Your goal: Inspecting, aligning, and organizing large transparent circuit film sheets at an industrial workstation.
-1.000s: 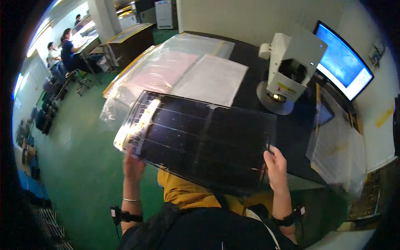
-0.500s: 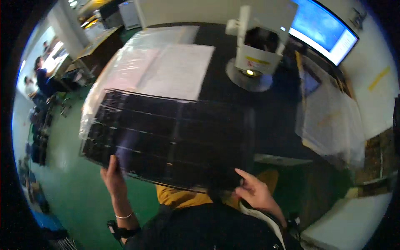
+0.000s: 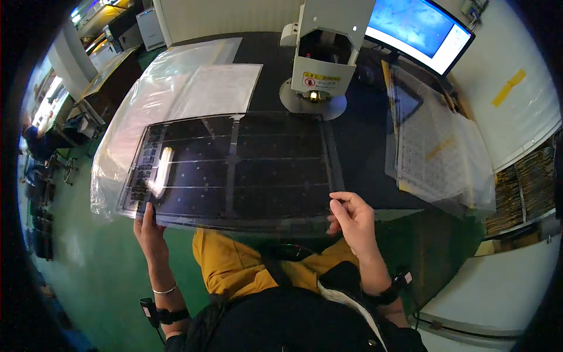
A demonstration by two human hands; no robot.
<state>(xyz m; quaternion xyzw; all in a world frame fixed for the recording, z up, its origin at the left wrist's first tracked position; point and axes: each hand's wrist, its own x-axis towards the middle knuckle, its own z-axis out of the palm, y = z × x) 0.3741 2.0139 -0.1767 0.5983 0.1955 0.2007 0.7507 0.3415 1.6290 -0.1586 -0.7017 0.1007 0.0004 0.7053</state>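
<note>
A large dark, glossy film sheet (image 3: 275,173) with a grid of rectangular panels lies in front of me, its near edge reaching past the table edge. My left hand (image 3: 152,237) grips its near left corner, thumb on top and fingers underneath. At the near right corner my right hand (image 3: 355,223) pinches the sheet between thumb and forefinger. A light reflection shows on the left part of the film. Beyond its far edge stands a white bench instrument (image 3: 322,76) with a round base and a small lit lamp.
Plastic-wrapped sheets (image 3: 141,97) and a white paper sheet (image 3: 226,88) cover the table's left side. More translucent patterned sheets (image 3: 437,146) lie at the right, below a lit monitor (image 3: 419,29). A white cabinet (image 3: 492,287) stands at the lower right.
The film sheet has moved away from me, toward the instrument, and levelled out, with both hands still on its near corners. The view has shifted too.
</note>
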